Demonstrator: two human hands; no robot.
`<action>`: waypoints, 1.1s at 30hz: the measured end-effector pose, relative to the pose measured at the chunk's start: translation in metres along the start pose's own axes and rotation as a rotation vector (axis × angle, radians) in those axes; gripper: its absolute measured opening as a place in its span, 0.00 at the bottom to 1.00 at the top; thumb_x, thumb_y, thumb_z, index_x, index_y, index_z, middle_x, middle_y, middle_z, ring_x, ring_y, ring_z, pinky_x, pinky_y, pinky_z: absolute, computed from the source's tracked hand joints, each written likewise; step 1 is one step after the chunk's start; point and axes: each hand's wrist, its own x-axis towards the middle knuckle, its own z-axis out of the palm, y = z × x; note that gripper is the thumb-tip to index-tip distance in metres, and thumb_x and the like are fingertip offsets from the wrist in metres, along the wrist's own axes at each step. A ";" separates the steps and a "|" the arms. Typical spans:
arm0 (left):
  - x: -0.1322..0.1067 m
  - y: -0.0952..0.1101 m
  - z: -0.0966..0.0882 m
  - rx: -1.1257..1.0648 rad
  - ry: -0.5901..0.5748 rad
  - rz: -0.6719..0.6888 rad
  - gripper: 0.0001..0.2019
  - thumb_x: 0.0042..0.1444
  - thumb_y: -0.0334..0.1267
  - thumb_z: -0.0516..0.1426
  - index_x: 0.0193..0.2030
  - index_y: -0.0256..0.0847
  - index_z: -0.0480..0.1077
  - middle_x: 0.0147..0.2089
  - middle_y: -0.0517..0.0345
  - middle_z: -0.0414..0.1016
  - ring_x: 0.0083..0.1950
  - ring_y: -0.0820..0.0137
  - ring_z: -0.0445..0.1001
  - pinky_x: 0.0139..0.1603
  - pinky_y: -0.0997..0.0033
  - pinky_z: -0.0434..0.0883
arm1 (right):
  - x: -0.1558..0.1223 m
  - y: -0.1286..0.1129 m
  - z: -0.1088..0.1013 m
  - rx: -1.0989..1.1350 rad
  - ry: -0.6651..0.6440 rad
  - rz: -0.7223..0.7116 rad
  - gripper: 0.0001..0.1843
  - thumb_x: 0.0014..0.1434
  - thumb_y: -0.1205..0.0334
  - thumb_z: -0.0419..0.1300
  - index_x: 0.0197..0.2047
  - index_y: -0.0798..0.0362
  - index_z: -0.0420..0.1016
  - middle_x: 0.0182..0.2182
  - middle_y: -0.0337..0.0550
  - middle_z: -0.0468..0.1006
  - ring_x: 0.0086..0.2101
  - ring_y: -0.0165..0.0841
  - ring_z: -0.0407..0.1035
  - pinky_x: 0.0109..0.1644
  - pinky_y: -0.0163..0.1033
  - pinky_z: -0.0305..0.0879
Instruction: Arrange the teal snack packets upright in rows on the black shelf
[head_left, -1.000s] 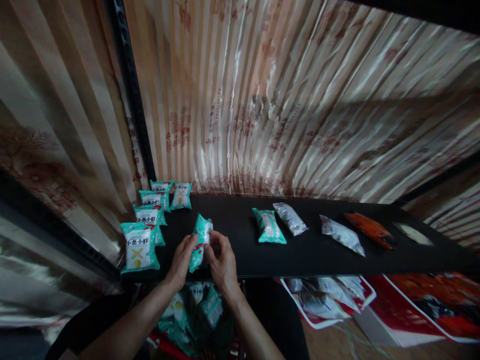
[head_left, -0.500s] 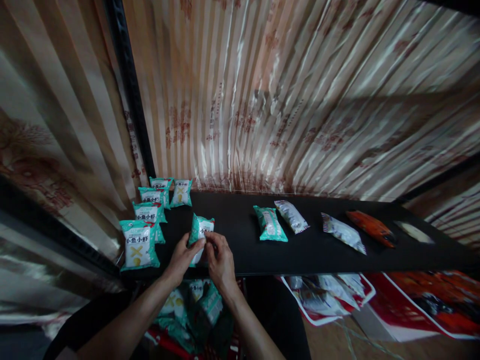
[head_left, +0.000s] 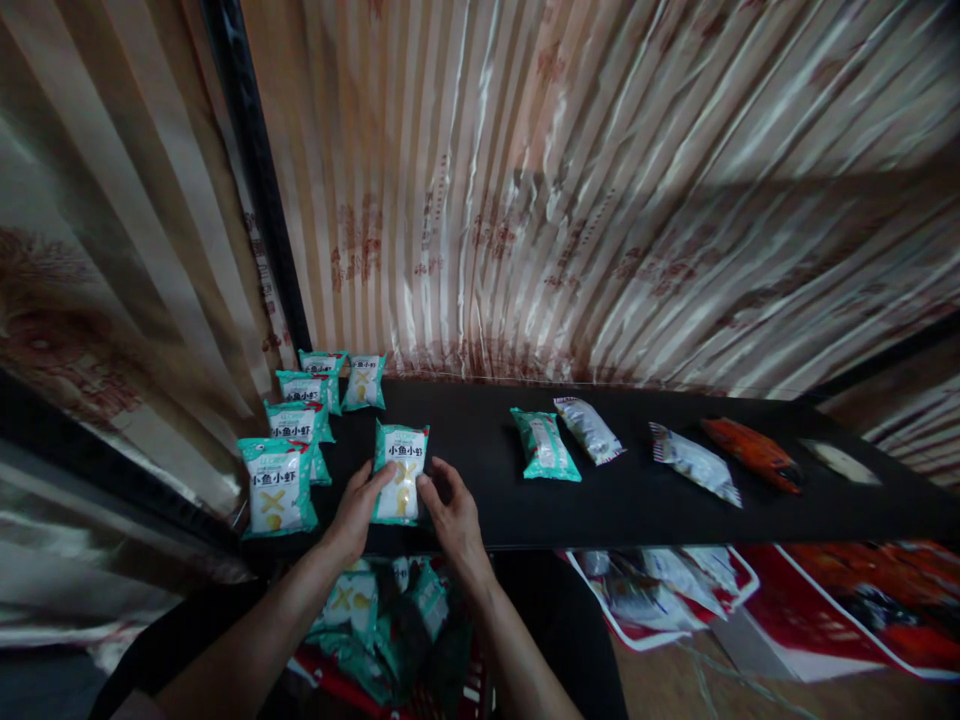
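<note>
A teal-and-white snack bag [head_left: 406, 462] faces me, upright, over the front of the black shelf. My left hand [head_left: 360, 510] is closed on its left edge, thumb across the front and the other fingers mostly hidden. At its right edge is my right hand [head_left: 454, 508], with the thumb against the bag and the fingers bent beside it. Several matching bags stand in a row at the shelf's left end, the nearest snack bag [head_left: 276, 490] at the front. Another bag of that kind [head_left: 364, 383] stands beside the row at the back.
Further right on the shelf [head_left: 600, 515] lie a teal bag [head_left: 544, 445], two silvery packets [head_left: 589, 430], an orange packet [head_left: 750, 453] and a pale packet [head_left: 838, 462]. Below are a red basket of teal bags [head_left: 352, 610] and baskets of silvery and orange packets. A dark post [head_left: 259, 170] rises left.
The held bag has turned to show its full front and sits more upright. My right hand has shifted from its front to its right edge, and its fingers have spread a little.
</note>
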 end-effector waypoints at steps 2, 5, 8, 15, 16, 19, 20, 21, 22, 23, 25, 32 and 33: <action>-0.001 0.002 0.001 -0.010 -0.015 -0.019 0.23 0.44 0.47 0.62 0.45 0.36 0.71 0.42 0.51 0.79 0.39 0.64 0.77 0.41 0.67 0.72 | -0.001 -0.007 0.001 0.094 -0.075 0.069 0.27 0.45 0.48 0.64 0.46 0.55 0.72 0.43 0.48 0.78 0.42 0.39 0.72 0.46 0.42 0.69; -0.002 0.004 0.003 -0.006 -0.045 -0.038 0.23 0.43 0.47 0.63 0.45 0.36 0.71 0.43 0.50 0.79 0.41 0.62 0.77 0.41 0.68 0.72 | -0.005 -0.017 0.002 0.201 -0.172 0.146 0.28 0.46 0.46 0.64 0.46 0.54 0.73 0.41 0.46 0.79 0.40 0.39 0.74 0.45 0.42 0.70; -0.001 0.004 0.003 0.006 -0.064 -0.042 0.23 0.43 0.46 0.63 0.46 0.36 0.71 0.45 0.49 0.78 0.43 0.61 0.77 0.41 0.67 0.72 | -0.007 -0.022 0.002 0.263 -0.212 0.183 0.27 0.46 0.46 0.64 0.46 0.54 0.73 0.39 0.45 0.80 0.37 0.39 0.75 0.42 0.43 0.71; 0.002 0.001 0.000 0.029 -0.077 -0.043 0.23 0.44 0.46 0.62 0.46 0.35 0.71 0.45 0.48 0.78 0.43 0.61 0.77 0.40 0.67 0.72 | -0.006 -0.021 0.004 0.347 -0.208 0.246 0.28 0.42 0.47 0.67 0.43 0.55 0.73 0.34 0.45 0.81 0.33 0.39 0.76 0.38 0.43 0.72; 0.002 0.001 0.000 0.037 -0.084 -0.038 0.23 0.45 0.47 0.62 0.46 0.36 0.71 0.46 0.48 0.78 0.44 0.60 0.77 0.41 0.67 0.72 | -0.006 -0.019 0.005 0.362 -0.195 0.250 0.28 0.41 0.47 0.68 0.43 0.55 0.73 0.34 0.45 0.81 0.33 0.38 0.76 0.38 0.43 0.72; 0.002 0.001 -0.001 0.095 -0.091 -0.013 0.23 0.46 0.48 0.62 0.47 0.36 0.71 0.46 0.49 0.78 0.44 0.61 0.76 0.42 0.67 0.72 | -0.004 -0.015 0.007 0.392 -0.146 0.252 0.28 0.40 0.49 0.69 0.42 0.55 0.72 0.33 0.44 0.81 0.32 0.37 0.75 0.38 0.42 0.72; 0.002 0.002 -0.001 0.120 -0.088 0.005 0.23 0.46 0.49 0.61 0.47 0.36 0.70 0.45 0.49 0.78 0.44 0.61 0.76 0.43 0.67 0.72 | -0.003 -0.014 0.007 0.393 -0.132 0.251 0.27 0.40 0.49 0.69 0.42 0.55 0.72 0.33 0.44 0.81 0.32 0.37 0.75 0.38 0.42 0.72; 0.002 0.002 -0.001 0.145 -0.080 0.026 0.24 0.46 0.50 0.61 0.46 0.37 0.70 0.45 0.49 0.78 0.44 0.61 0.76 0.43 0.66 0.72 | -0.002 -0.013 0.007 0.387 -0.124 0.250 0.27 0.41 0.49 0.69 0.42 0.55 0.71 0.33 0.45 0.81 0.32 0.37 0.75 0.37 0.41 0.72; 0.002 0.002 0.000 0.166 -0.067 0.050 0.24 0.46 0.50 0.61 0.46 0.37 0.70 0.46 0.49 0.77 0.45 0.61 0.76 0.44 0.66 0.72 | -0.002 -0.012 0.008 0.376 -0.116 0.246 0.27 0.41 0.49 0.68 0.42 0.54 0.71 0.34 0.45 0.80 0.32 0.37 0.75 0.37 0.41 0.72; 0.003 0.001 0.000 0.183 -0.050 0.072 0.24 0.45 0.51 0.61 0.46 0.37 0.70 0.47 0.48 0.77 0.46 0.61 0.76 0.44 0.66 0.72 | -0.001 -0.012 0.008 0.362 -0.109 0.242 0.27 0.41 0.49 0.68 0.42 0.54 0.71 0.34 0.45 0.80 0.32 0.37 0.75 0.36 0.41 0.72; 0.006 -0.001 -0.001 0.205 -0.018 0.120 0.25 0.44 0.51 0.62 0.46 0.37 0.70 0.49 0.47 0.76 0.48 0.60 0.75 0.45 0.65 0.71 | 0.000 -0.011 0.009 0.334 -0.088 0.228 0.27 0.41 0.48 0.68 0.41 0.54 0.71 0.34 0.45 0.80 0.31 0.37 0.75 0.35 0.41 0.72; 0.020 -0.018 -0.010 0.423 0.180 0.334 0.25 0.46 0.50 0.60 0.48 0.38 0.66 0.45 0.48 0.74 0.43 0.65 0.74 0.44 0.64 0.72 | 0.005 -0.006 0.013 0.257 -0.019 0.199 0.27 0.41 0.49 0.68 0.42 0.53 0.69 0.34 0.43 0.79 0.30 0.35 0.74 0.34 0.40 0.72; 0.020 -0.019 -0.010 0.464 0.215 0.379 0.24 0.47 0.50 0.60 0.48 0.38 0.65 0.44 0.49 0.73 0.42 0.66 0.74 0.43 0.64 0.72 | 0.005 -0.006 0.014 0.250 -0.006 0.195 0.27 0.41 0.49 0.68 0.42 0.53 0.69 0.34 0.43 0.79 0.30 0.35 0.74 0.34 0.39 0.72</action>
